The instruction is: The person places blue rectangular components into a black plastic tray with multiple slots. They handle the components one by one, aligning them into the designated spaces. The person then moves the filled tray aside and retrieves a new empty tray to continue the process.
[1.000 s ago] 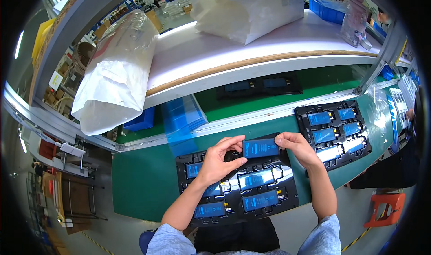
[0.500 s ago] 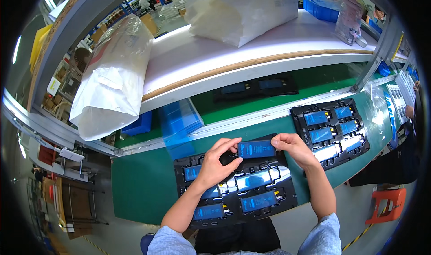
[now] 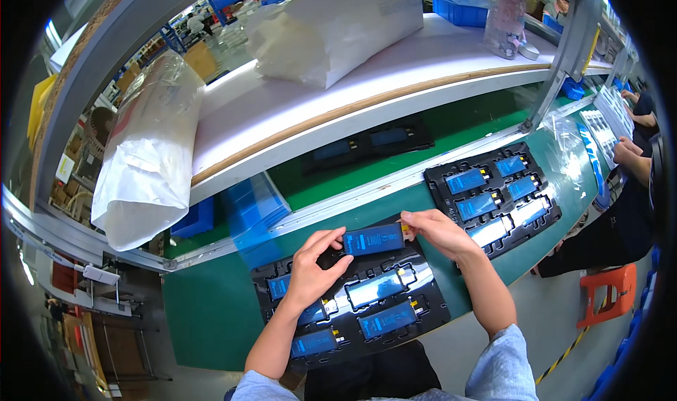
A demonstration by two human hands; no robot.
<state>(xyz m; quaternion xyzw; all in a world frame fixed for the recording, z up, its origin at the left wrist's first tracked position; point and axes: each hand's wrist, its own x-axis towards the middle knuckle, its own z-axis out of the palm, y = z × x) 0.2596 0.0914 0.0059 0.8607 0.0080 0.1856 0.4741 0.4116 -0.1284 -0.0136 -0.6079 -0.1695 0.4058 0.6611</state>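
A flat blue battery pack (image 3: 374,240) is held level between my two hands, just above the far part of a black plastic tray (image 3: 429,277). The fingers and thumb of my left hand (image 3: 316,268) close on its left end. At the right end, my right hand (image 3: 443,235) pinches it beside a small yellow tab. Other blue battery packs lie in the tray's moulded pockets, such as one battery pack (image 3: 388,320) at the near right. My left hand and wrist partly cover the packs on the left side.
To the right, a second black tray (image 3: 438,184) holds several battery packs. Blue plastic sheets (image 3: 257,214) lie at the left by the metal rail. Above runs a white shelf (image 3: 381,69) with plastic bags and a bottle (image 3: 504,20). Another person's hand (image 3: 624,150) shows at the far right.
The whole view has shifted, so the bench and trays sit further left. My right fingers now show the yellow tab at the battery pack's right end, which was hidden before. Both hands still hold it.
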